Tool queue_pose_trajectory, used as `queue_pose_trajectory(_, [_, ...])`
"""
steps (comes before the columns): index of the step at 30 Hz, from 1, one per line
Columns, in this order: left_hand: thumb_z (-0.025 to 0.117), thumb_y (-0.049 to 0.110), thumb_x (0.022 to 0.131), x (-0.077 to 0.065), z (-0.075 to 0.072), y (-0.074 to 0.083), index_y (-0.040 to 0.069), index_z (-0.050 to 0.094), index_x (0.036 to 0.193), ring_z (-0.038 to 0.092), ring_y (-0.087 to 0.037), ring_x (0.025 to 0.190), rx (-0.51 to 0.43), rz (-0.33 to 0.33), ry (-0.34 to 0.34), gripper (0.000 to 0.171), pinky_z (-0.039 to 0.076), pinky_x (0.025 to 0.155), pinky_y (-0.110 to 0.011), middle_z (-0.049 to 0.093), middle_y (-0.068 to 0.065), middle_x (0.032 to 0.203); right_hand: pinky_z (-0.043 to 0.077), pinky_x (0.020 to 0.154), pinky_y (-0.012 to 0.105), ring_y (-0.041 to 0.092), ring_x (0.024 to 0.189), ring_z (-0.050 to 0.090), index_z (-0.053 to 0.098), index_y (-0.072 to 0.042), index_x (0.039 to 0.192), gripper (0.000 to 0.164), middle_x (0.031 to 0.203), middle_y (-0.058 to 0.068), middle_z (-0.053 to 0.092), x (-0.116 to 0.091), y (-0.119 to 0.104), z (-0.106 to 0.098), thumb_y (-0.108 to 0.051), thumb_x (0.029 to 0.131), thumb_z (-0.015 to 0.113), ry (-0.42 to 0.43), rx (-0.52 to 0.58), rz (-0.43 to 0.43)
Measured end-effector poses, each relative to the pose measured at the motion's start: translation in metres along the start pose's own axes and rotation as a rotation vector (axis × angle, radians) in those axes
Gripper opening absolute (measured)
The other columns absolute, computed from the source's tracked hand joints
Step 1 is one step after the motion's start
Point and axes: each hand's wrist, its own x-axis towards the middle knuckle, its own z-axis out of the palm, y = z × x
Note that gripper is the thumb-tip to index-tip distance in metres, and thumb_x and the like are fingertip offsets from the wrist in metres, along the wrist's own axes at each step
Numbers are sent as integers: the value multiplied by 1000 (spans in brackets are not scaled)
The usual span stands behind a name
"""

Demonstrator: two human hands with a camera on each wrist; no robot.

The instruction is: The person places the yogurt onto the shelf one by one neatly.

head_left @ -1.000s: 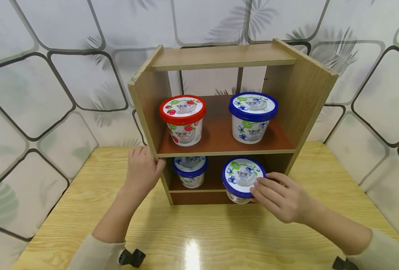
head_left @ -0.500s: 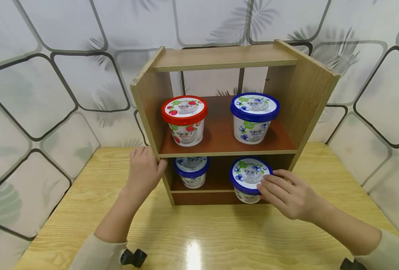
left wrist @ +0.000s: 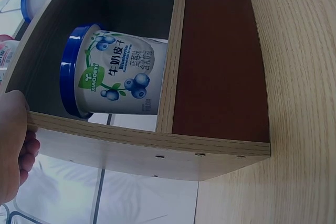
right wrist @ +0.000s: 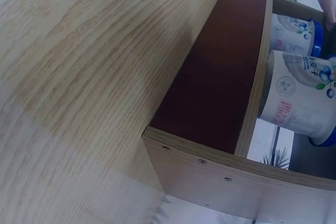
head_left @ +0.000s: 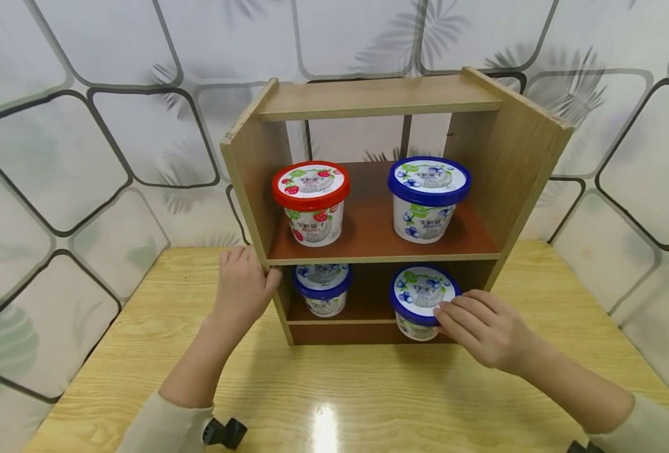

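My left hand [head_left: 240, 289] grips the left side panel of a small wooden shelf unit [head_left: 382, 100], thumb on the inner side, fingers outside. In the lower right of the unit, my right hand [head_left: 487, 330] holds a blue-lidded blueberry tub [head_left: 421, 292] by its lid's right side; the thumb is hidden. This tub stands slightly tilted at the front edge of the lower board, and the right wrist view shows its printed side [right wrist: 302, 98]. Another blue-lidded tub [left wrist: 126, 72] stands at the lower left, near my left hand.
On the upper board are a red-lidded strawberry tub [head_left: 311, 204] at left and a blue-lidded blueberry tub [head_left: 427, 201] at right. The unit stands on a wood-grain table [head_left: 283, 390], in front of a patterned backdrop [head_left: 141, 138].
The right hand and its tub have shifted a little to the right along the lower board's front. My left hand keeps its hold on the side panel.
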Motion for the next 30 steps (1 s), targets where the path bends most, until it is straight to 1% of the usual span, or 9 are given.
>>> queue_pose_trajectory(7, [49, 19, 83, 5, -2, -2, -1, 53, 80, 50, -33, 71, -1, -6, -3, 21, 33, 70, -44, 53, -15, 66, 48, 52, 41, 26, 60, 62, 69, 5, 80, 27, 74, 14, 69, -5, 6, 1, -8, 95, 51, -41, -25, 19])
queue_pose_trajectory(14, [47, 18, 81, -4, 1, -5, 2, 49, 71, 46, -32, 66, 1, 21, 27, 19, 30, 65, -41, 48, -12, 61, 49, 54, 41, 26, 60, 63, 69, 4, 81, 28, 75, 13, 70, -5, 2, 2, -5, 96, 47, -77, -42, 15])
queue_pose_trajectory(18, [47, 16, 80, -8, 2, -6, 2, 47, 69, 46, -32, 65, 5, 27, 51, 18, 29, 64, -39, 47, -11, 60, 50, 56, 42, 26, 61, 63, 69, 3, 81, 30, 76, 13, 70, -5, -2, 2, -6, 97, 46, -104, -70, 24])
queue_pose_trajectory(25, [49, 17, 78, -7, 4, -5, 2, 48, 70, 47, -32, 68, 13, 39, 67, 17, 31, 64, -41, 50, -13, 63, 50, 59, 44, 27, 63, 63, 70, 3, 82, 34, 77, 14, 70, -5, -4, -1, -9, 98, 43, -156, -125, 67])
queue_pose_trajectory(30, [49, 19, 78, -5, 7, -4, 2, 48, 71, 48, -32, 67, 16, 52, 95, 19, 32, 64, -41, 50, -12, 63, 49, 61, 44, 27, 63, 63, 70, 3, 82, 33, 77, 14, 69, -6, 0, -1, -7, 98, 42, -152, -135, 65])
